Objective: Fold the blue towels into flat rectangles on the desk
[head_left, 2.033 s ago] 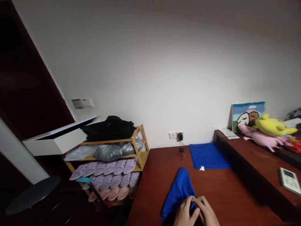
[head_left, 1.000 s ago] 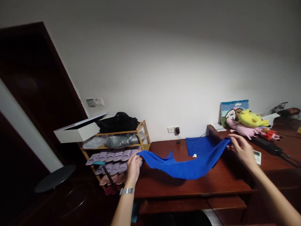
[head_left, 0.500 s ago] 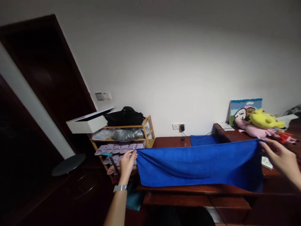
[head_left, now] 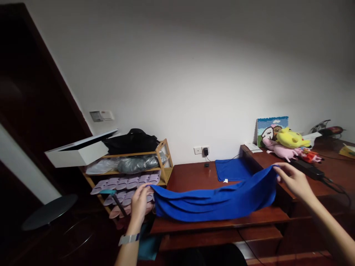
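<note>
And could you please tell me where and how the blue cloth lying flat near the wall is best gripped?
The flat cloth is probably best pinched at its near-left corner, beside the white tag, from the front left: the wall stands behind it and the higher desk at its right, while the held cloth leaves that corner in view.

One head-worn camera looks from the near side of the table [head_left: 191, 177], above its top, facing forward and down toward the wall [head_left: 166, 74] behind it. The view is wide; the table's near edge shows low, with left hand [head_left: 139, 201] and right hand [head_left: 294, 181] closer to the lens than the table's far edge.
</note>
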The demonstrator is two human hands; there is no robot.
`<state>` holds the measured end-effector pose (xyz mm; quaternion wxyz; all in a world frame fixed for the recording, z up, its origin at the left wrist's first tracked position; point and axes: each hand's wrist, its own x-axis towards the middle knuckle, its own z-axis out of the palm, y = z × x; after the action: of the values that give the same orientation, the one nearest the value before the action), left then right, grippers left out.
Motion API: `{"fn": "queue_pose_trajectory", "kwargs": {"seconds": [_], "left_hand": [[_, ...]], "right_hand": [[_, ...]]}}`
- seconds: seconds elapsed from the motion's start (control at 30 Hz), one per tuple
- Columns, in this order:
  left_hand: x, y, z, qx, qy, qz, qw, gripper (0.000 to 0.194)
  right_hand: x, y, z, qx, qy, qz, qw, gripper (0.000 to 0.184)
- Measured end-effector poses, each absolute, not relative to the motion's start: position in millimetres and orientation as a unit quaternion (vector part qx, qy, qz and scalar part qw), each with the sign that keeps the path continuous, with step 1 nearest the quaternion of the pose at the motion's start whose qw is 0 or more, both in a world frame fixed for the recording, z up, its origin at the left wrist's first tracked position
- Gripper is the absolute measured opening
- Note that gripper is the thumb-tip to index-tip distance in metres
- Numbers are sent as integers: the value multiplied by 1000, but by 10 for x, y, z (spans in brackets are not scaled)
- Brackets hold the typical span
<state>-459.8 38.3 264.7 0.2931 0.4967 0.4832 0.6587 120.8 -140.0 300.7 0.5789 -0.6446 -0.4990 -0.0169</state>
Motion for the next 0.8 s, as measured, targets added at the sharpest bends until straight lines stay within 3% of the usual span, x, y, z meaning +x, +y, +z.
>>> {"fn": "queue_pose_trajectory", "kwargs": {"seconds": [0.23,0.37,0.53,0.63,0.8], "left_hand": [[-2929,-401,2990,683,291,499,447,54],[-2381,-778,3047,717,204,473,469,80],[-2406,-807,3058,699,163,432,547,59],[-2492,-769,3006,686,150,416,577,60],[-2503,-772,2828,685,222,440,536,53]], "right_hand": [[-331,-1370,3287,-528,-686,100,490,25],[-773,-1215,3235,-463,-710,69,525,16],[-693,-1171,3106,-415,-699,210,544,21],[-654,-1225,3056,-398,-700,281,522,27],[-719,-1249,2921,-434,-686,234,536,28]]}}
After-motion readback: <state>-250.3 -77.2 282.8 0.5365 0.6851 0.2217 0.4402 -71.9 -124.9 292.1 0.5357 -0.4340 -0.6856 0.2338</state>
